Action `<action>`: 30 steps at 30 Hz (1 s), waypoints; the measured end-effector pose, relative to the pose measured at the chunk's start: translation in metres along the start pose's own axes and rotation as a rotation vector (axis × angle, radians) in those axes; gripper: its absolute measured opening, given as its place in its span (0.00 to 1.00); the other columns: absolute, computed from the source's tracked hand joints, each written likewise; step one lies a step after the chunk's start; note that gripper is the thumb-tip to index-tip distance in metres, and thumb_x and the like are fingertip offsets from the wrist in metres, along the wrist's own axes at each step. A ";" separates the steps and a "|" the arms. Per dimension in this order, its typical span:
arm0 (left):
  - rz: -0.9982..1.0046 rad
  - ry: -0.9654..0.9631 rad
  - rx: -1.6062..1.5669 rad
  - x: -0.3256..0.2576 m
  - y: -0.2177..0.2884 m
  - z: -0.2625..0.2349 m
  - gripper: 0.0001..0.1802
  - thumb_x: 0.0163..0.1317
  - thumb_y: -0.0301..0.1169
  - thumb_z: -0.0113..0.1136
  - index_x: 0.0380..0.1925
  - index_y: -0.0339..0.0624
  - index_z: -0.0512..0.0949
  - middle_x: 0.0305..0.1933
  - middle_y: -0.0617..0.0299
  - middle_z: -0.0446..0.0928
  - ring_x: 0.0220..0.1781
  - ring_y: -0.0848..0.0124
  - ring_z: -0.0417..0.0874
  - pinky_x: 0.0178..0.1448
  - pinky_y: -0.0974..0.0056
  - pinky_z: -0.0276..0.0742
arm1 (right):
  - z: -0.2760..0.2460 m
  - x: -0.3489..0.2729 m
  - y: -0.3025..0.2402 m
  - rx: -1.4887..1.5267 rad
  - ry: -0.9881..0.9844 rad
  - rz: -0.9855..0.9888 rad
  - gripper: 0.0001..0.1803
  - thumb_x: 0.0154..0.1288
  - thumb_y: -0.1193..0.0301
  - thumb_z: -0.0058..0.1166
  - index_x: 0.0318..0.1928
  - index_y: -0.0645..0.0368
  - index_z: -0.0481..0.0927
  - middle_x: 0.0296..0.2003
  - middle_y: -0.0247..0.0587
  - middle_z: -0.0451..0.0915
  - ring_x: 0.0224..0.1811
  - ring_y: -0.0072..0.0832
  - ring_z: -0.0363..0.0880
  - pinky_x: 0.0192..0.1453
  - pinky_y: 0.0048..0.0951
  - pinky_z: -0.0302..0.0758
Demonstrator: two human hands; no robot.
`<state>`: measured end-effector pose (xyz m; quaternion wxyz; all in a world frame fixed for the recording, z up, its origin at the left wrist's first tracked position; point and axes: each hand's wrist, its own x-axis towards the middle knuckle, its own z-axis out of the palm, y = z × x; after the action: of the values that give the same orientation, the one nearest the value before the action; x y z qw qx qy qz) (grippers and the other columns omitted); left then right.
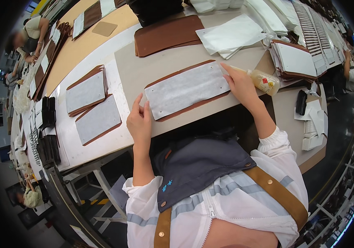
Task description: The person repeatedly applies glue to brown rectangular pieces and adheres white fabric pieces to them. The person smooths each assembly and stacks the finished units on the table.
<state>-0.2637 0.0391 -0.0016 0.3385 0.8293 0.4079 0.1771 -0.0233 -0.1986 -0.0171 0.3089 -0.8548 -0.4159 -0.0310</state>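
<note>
A flat rectangular brown panel, faced with a white sheet (187,91), lies near the table's front edge. At its left end is my left hand (139,122), its fingers apart and nothing in them. My right hand (243,86) is at the panel's right end, thumb and index finger reaching onto it. The hidden other fingers of that hand seem curled around the neck of a translucent squeeze bottle (266,82), which holds something yellowish and slants out to the right. My hand covers part of its nozzle.
White-faced brown panels (87,93) are stacked to the left. Beyond the work lie brown panels (166,36) and loose white sheets (228,34). Another stack of panels (294,60) stands to the right. A side table (284,120) carries a black object (301,102) and papers. Other people work farther off.
</note>
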 end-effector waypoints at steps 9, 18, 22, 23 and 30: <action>0.816 -0.324 0.224 -0.035 0.070 0.093 0.44 0.65 0.46 0.64 0.73 0.32 0.59 0.78 0.45 0.57 0.81 0.49 0.52 0.79 0.46 0.52 | -0.007 -0.046 -0.019 -0.085 0.142 -0.070 0.22 0.62 0.79 0.58 0.57 0.52 0.83 0.49 0.44 0.76 0.51 0.43 0.74 0.55 0.39 0.72; 0.839 -0.326 0.346 -0.045 0.072 0.117 0.48 0.64 0.59 0.58 0.74 0.36 0.59 0.80 0.48 0.54 0.83 0.52 0.50 0.82 0.47 0.43 | -0.003 -0.061 -0.012 -0.197 0.102 -0.117 0.21 0.63 0.70 0.62 0.58 0.50 0.83 0.59 0.44 0.72 0.62 0.43 0.67 0.67 0.45 0.62; 0.821 -0.336 0.302 -0.044 0.073 0.116 0.46 0.65 0.56 0.59 0.74 0.37 0.59 0.80 0.48 0.55 0.82 0.53 0.51 0.82 0.45 0.43 | 0.003 -0.063 -0.010 -0.160 0.124 -0.093 0.25 0.64 0.70 0.61 0.62 0.58 0.78 0.65 0.47 0.69 0.66 0.46 0.66 0.71 0.47 0.60; 0.811 -0.342 0.270 -0.043 0.072 0.115 0.45 0.66 0.55 0.59 0.74 0.37 0.59 0.79 0.48 0.56 0.82 0.53 0.51 0.82 0.45 0.43 | 0.006 -0.062 -0.011 -0.125 0.124 -0.076 0.28 0.64 0.69 0.61 0.65 0.60 0.75 0.67 0.49 0.68 0.68 0.48 0.65 0.73 0.48 0.59; 0.705 -0.230 0.108 -0.034 0.056 0.072 0.34 0.72 0.38 0.56 0.73 0.38 0.61 0.77 0.48 0.61 0.81 0.56 0.57 0.81 0.46 0.43 | 0.017 -0.027 -0.023 -0.185 -0.179 -0.203 0.47 0.68 0.49 0.56 0.75 0.68 0.55 0.76 0.54 0.56 0.80 0.52 0.48 0.81 0.50 0.46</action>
<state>-0.2117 -0.0425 -0.0138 0.2562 0.9499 0.0652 0.1668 -0.0611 -0.1979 -0.0276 0.1859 -0.8325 -0.5213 -0.0240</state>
